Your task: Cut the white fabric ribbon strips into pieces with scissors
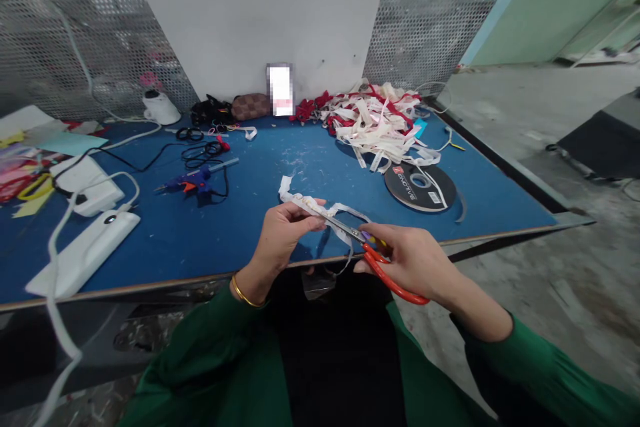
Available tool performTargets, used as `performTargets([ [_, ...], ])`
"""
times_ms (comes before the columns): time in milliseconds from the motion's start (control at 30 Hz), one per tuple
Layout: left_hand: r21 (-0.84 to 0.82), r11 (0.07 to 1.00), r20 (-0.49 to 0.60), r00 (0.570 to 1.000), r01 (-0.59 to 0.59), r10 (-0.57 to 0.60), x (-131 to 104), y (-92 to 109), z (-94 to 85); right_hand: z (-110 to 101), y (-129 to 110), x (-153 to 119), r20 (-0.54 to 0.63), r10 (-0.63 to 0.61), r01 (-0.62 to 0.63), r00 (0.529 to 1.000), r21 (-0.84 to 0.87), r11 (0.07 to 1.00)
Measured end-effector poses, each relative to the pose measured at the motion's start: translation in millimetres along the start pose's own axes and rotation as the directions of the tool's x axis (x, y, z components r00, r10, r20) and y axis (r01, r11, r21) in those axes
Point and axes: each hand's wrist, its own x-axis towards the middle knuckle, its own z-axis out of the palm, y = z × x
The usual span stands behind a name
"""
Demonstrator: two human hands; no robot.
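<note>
Near the front edge of the blue table, my left hand [287,235] pinches a white ribbon [285,188] that looks folded or bunched, with small gold-coloured bits on it. My right hand [413,259] grips red-handled scissors [387,278], whose blades point left and lie against the ribbon close to my left fingertips. Whether the blades are apart I cannot make out. A loose length of ribbon loops to the right behind the blades and another hangs down past the table edge. Something purple and yellow shows by my right fingers, partly hidden.
A heap of white and red ribbons [375,120] lies at the back right, beside a black spool [420,188]. Leftward are a blue glue gun [193,181], black scissors [189,134], a white power strip [93,250] with cables, and coloured papers [30,167]. A phone [281,90] leans at the back.
</note>
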Motion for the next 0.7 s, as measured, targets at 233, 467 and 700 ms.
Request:
performTargets([
  [233, -0.038, 0.999, 0.029, 1.000, 0.014, -0.012, 2, -8, -2.7, 3, 3, -1, -0.016, 0.002, -0.002, 1.000, 0.032, 0.999],
  [467, -0.123, 0.992, -0.018, 1.000, -0.010, 0.007, 6, -6, -13.4, 3, 6, -2, -0.024, 0.004, -0.004, 1.000, 0.002, 1.000],
  [700, -0.074, 0.996, -0.027, 0.999, -0.043, 0.041, 5, -8, -13.9, 7, 5, -2, -0.052, -0.019, 0.018, 0.998, -0.021, 1.000],
])
